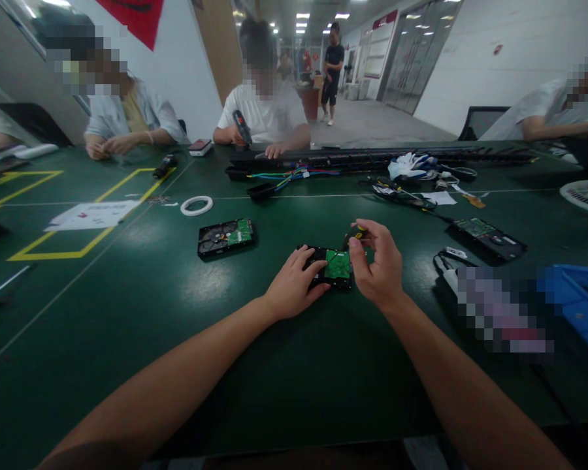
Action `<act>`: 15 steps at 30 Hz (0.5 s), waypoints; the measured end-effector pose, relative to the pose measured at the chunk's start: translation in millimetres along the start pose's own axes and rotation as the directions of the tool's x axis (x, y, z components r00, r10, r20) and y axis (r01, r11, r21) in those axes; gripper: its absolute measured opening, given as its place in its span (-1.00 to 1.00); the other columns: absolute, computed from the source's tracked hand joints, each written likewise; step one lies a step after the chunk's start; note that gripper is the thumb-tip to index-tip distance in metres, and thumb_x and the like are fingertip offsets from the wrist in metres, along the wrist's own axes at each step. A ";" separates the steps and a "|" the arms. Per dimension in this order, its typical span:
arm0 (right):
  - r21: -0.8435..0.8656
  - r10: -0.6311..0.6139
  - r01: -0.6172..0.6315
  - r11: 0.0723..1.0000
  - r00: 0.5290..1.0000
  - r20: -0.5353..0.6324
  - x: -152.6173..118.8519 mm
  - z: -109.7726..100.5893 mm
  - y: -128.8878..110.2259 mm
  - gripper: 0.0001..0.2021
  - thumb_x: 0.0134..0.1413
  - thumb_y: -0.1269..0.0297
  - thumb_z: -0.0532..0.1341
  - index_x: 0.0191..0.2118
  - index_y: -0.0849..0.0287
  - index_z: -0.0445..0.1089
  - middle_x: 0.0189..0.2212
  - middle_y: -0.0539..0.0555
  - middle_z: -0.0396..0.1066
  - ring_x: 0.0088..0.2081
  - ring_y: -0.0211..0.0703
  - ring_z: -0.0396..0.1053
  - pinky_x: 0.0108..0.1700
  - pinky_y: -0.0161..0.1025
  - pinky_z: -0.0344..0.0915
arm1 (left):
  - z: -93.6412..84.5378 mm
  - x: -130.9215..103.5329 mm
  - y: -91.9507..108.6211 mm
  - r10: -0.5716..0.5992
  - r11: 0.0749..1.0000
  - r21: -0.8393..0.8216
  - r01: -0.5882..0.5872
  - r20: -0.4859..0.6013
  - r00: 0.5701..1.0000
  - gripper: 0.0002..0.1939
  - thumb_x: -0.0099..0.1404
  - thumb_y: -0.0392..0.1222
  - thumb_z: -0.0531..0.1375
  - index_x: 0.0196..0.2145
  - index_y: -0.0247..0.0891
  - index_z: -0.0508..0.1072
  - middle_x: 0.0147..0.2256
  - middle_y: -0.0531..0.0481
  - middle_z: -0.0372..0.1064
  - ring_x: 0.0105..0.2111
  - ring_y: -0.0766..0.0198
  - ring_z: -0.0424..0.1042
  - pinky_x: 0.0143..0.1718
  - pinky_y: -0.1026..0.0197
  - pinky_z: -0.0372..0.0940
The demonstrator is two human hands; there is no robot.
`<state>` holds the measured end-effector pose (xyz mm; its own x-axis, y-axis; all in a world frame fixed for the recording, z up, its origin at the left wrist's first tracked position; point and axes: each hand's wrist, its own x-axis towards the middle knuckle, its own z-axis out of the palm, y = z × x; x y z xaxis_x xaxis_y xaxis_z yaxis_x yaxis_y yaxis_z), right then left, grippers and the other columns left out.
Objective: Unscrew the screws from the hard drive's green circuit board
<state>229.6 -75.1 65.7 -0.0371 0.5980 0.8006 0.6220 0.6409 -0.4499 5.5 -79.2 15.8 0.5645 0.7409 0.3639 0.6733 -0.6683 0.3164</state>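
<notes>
A black hard drive with a green circuit board point(338, 265) lies on the green table in front of me. My left hand point(296, 281) rests over its left part, fingers spread across the casing. Held in my right hand point(378, 261) is a small screwdriver with a black and yellow handle point(355, 235), just above the board's right side; its shaft slants down-left over the board, and whether the tip touches is too small to tell. A second hard drive point(225, 238) lies to the left, and a third point(489, 239) to the right.
Beyond the drives are a white tape roll point(196, 206), cable bundles point(294, 175) and white gloves point(411, 167). A blue tray point(581, 300) and a partly pixelated object point(500, 307) are at the right. Across the table point(200, 365), a person holds a power tool point(242, 127).
</notes>
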 end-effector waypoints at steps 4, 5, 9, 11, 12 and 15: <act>-0.044 -0.038 0.035 0.998 0.998 -0.048 3.8 -1.1 -1.2 -0.62 0.32 0.24 0.32 0.20 -0.04 0.35 0.05 0.16 0.39 -0.01 0.02 0.48 -0.19 -0.03 0.61 | -0.3 0.7 1.0 0.003 1.000 0.004 -0.003 0.003 1.000 -0.47 0.51 0.05 0.27 0.32 -0.16 0.35 0.41 -0.29 0.15 0.51 -0.25 0.02 0.45 -0.42 0.08; -0.053 -0.039 0.036 0.998 0.998 -0.052 4.4 -1.1 -0.5 -0.62 0.31 0.24 0.33 0.19 -0.04 0.35 0.03 0.16 0.39 -0.02 0.01 0.47 -0.20 -0.04 0.61 | -0.4 0.7 1.2 0.002 1.000 0.005 -0.002 0.005 1.000 -0.47 0.51 0.05 0.26 0.32 -0.16 0.35 0.41 -0.30 0.15 0.51 -0.25 0.02 0.45 -0.42 0.07; -0.057 -0.038 0.035 0.998 0.998 -0.042 4.5 -1.0 1.8 -0.64 0.35 0.29 0.29 0.20 -0.03 0.35 0.03 0.15 0.42 -0.03 0.00 0.48 -0.18 -0.03 0.61 | -0.7 0.4 1.4 0.001 1.000 0.009 -0.001 0.002 1.000 -0.48 0.51 0.05 0.26 0.31 -0.17 0.35 0.41 -0.31 0.15 0.51 -0.25 0.02 0.46 -0.42 0.07; -0.035 -0.040 0.039 0.999 0.999 -0.032 4.0 -0.9 1.5 -0.63 0.36 0.32 0.25 0.23 -0.03 0.34 0.05 0.15 0.43 -0.02 0.00 0.49 -0.14 -0.02 0.61 | -1.0 0.3 1.5 0.002 1.000 0.010 -0.002 0.000 1.000 -0.46 0.51 0.05 0.26 0.32 -0.20 0.34 0.40 -0.33 0.16 0.50 -0.25 0.03 0.46 -0.40 0.07; -0.023 -0.041 0.040 0.999 0.999 -0.023 3.8 -1.0 0.8 -0.62 0.37 0.33 0.23 0.25 -0.03 0.33 0.06 0.15 0.43 -0.02 -0.01 0.49 -0.13 -0.01 0.61 | -1.2 0.3 1.5 0.003 1.000 0.010 -0.003 0.000 1.000 -0.45 0.52 0.05 0.25 0.32 -0.21 0.33 0.40 -0.34 0.16 0.50 -0.25 0.04 0.47 -0.39 0.06; 0.004 -0.056 0.056 0.998 0.998 -0.006 4.3 -1.5 -2.4 -0.60 0.38 0.35 0.20 0.27 -0.07 0.33 0.08 0.16 0.41 0.02 0.00 0.48 -0.10 0.00 0.62 | -1.9 0.3 1.2 0.002 1.000 0.005 -0.002 0.002 1.000 -0.44 0.52 0.06 0.24 0.35 -0.20 0.30 0.40 -0.33 0.16 0.50 -0.25 0.03 0.47 -0.39 0.06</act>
<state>229.1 -74.7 70.8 -0.0671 0.5578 0.8273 0.6156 0.6757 -0.4057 5.6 -79.9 18.1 0.5670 0.7396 0.3627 0.6745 -0.6696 0.3109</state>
